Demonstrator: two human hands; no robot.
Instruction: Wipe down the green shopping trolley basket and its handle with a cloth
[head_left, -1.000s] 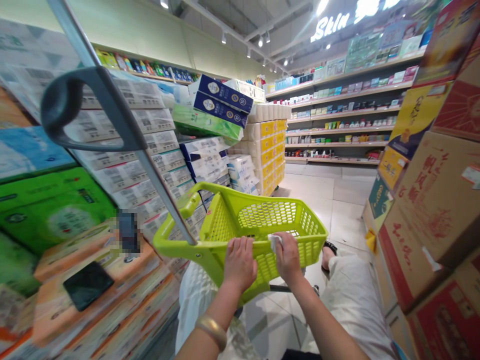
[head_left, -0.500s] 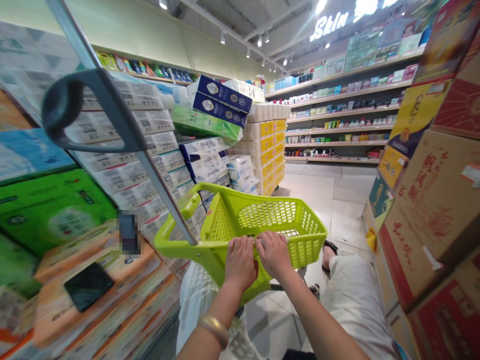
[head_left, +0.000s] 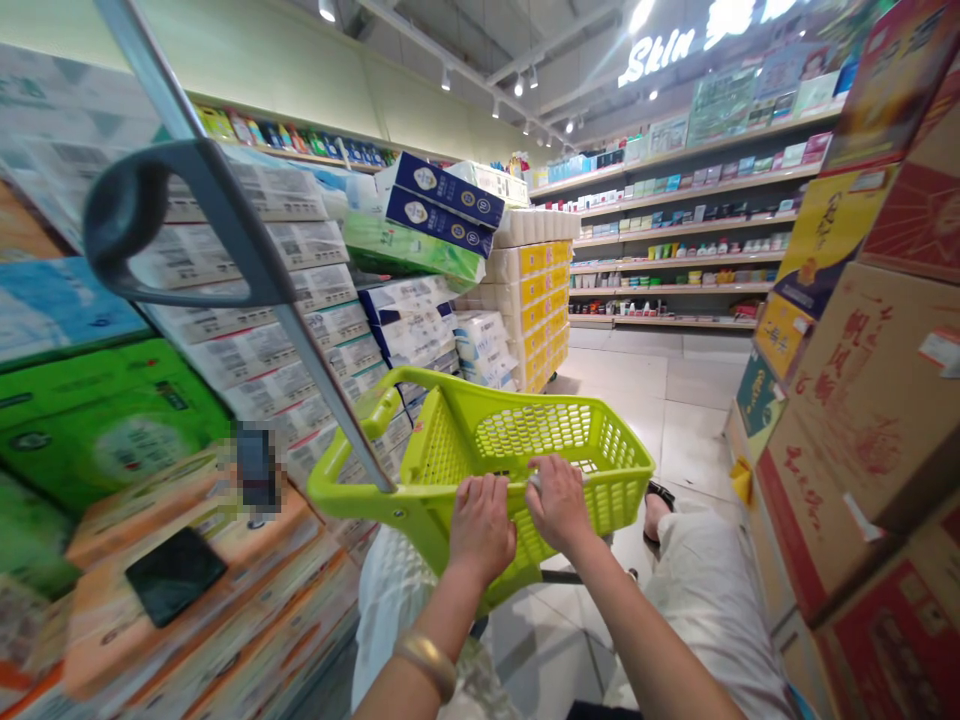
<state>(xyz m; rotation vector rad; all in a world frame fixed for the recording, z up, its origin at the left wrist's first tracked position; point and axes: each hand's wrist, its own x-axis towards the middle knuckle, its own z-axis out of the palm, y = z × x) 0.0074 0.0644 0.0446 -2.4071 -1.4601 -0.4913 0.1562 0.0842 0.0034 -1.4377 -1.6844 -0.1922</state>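
A lime-green rolling shopping basket (head_left: 435, 505) with perforated walls stands in front of me, its near rim facing my knees. Its metal pull rod with a dark grey loop handle (head_left: 262, 240) extends up to the left. My left hand (head_left: 481, 525), below a gold bangle (head_left: 426, 660), is closed over the near rim. Just right of it, my right hand (head_left: 561, 502) has its fingers curled over the same rim. Something small and pale shows beside the right hand's fingers; its kind is unclear. The basket floor is partly hidden by the rim and hands.
Stacked tissue packs (head_left: 255, 345) rise on the left. A dark phone-like slab (head_left: 176, 575) lies on orange packs (head_left: 97, 620). Cardboard cartons (head_left: 862, 400) are piled on the right. Shelves of small products (head_left: 675, 245) line the back, beyond a tiled floor (head_left: 622, 375).
My right hand has slid a little to the right along the rim, away from my left hand. The left hand and the basket stay in place.
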